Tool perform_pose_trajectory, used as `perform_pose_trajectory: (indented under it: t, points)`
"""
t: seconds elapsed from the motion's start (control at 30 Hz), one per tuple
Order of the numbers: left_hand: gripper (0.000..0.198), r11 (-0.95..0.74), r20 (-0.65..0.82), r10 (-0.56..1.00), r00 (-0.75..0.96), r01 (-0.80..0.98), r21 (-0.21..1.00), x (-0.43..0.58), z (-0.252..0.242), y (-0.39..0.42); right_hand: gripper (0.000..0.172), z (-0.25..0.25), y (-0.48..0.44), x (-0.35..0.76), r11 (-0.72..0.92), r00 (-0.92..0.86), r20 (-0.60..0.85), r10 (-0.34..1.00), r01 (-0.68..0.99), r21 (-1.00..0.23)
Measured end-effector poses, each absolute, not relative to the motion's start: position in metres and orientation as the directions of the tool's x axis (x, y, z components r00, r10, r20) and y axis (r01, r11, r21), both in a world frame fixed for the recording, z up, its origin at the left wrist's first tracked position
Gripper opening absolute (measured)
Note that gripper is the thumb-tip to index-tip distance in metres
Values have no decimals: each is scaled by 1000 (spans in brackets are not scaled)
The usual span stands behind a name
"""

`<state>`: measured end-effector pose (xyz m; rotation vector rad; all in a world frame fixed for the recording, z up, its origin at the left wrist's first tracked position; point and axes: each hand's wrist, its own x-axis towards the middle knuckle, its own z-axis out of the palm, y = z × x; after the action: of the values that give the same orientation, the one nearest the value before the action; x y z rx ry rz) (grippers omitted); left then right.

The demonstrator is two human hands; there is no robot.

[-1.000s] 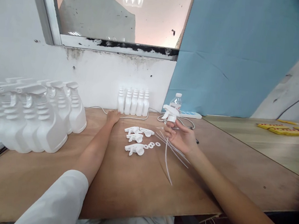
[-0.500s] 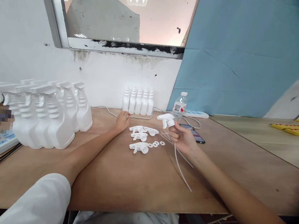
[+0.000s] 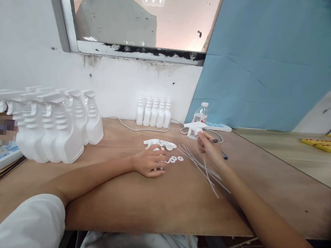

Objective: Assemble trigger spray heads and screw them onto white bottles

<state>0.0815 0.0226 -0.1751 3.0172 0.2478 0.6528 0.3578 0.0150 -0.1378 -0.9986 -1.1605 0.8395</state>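
Observation:
My right hand (image 3: 210,149) is raised over the wooden table (image 3: 151,201) and grips a white trigger sprayer head (image 3: 194,128) with a thin white dip tube hanging from it. My left hand (image 3: 150,162) lies curled on the table over a loose white trigger head whose shape it mostly hides. Two more trigger heads (image 3: 160,143) lie just beyond its fingers. Small white washers (image 3: 175,159) sit to its right. A fan of thin white tubes (image 3: 200,168) lies under my right wrist.
Several assembled white spray bottles (image 3: 55,128) stand at the left. A row of small white bottles (image 3: 153,113) lines the back wall, with a white cable beside it. A clear water bottle (image 3: 201,113), a power strip and a phone sit behind my right hand. Yellow parts (image 3: 325,145) lie far right.
My left hand drew back from near the row of small bottles and came down over a trigger head. My right hand lifted its sprayer head slightly and turned it.

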Motion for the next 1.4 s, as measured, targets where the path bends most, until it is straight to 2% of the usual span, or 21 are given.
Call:
perform_pose_trajectory:
  t: [0.13, 0.27, 0.37, 0.43, 0.5, 0.57, 0.67, 0.77, 0.87, 0.97, 1.07, 1.2, 1.3, 1.4]
  points:
    - [21, -973, 475, 219, 852, 156, 169, 80, -174, 25, 52, -150, 27, 368, 411, 222, 480, 849, 295, -863]
    - [23, -938, 505, 322, 801, 197, 285, 79, -175, 25, 51, -157, 31, 372, 471, 195, 615, 764, 484, -737]
    - [21, -957, 528, 289, 798, 220, 192, 83, -173, 8, 47, -151, 25, 367, 500, 186, 670, 719, 531, -684]
    - [18, -976, 552, 216, 805, 168, 136, 89, -172, -11, 44, -145, 16, 360, 521, 143, 669, 730, 516, -679]
    - [18, -985, 565, 149, 812, 72, 156, 97, -175, -30, 42, -139, 6, 351, 523, 82, 644, 761, 510, -683]
    - [19, -964, 568, 155, 808, -3, 267, 103, -179, -45, 40, -135, -3, 343, 520, -1, 618, 786, 542, -660]
    - [22, -825, 528, 398, 750, 42, 563, 109, -185, -48, 37, -134, -14, 333, 588, -161, 644, 748, 612, -530]
    - [28, -535, 380, 706, 598, 98, 839, 109, -188, -33, 29, -136, -20, 327, 709, -325, 708, 627, 615, -345]
    - [43, -273, 247, 845, 475, -16, 962, 108, -187, -17, 25, -138, -24, 321, 758, -420, 701, 576, 595, -266]
    - [57, -184, 250, 862, 440, -187, 965, 109, -185, -12, 25, -140, -28, 315, 761, -452, 662, 598, 581, -291]
    - [59, -154, 280, 816, 506, -277, 949, 110, -185, -12, 28, -140, -33, 309, 767, -483, 616, 623, 530, -361]
    - [52, -18, 247, 746, 618, -353, 936, 112, -188, -8, 46, -141, -35, 304, 700, -467, 527, 710, 385, -602]
    - [50, 141, 184, 744, 642, -420, 896, 111, -187, -1, 57, -144, -29, 307, 572, -331, 487, 808, 244, -783]
    - [51, 293, 56, 759, 648, -418, 860, 109, -185, 4, 60, -146, -22, 313, 476, -204, 445, 872, 141, -868]
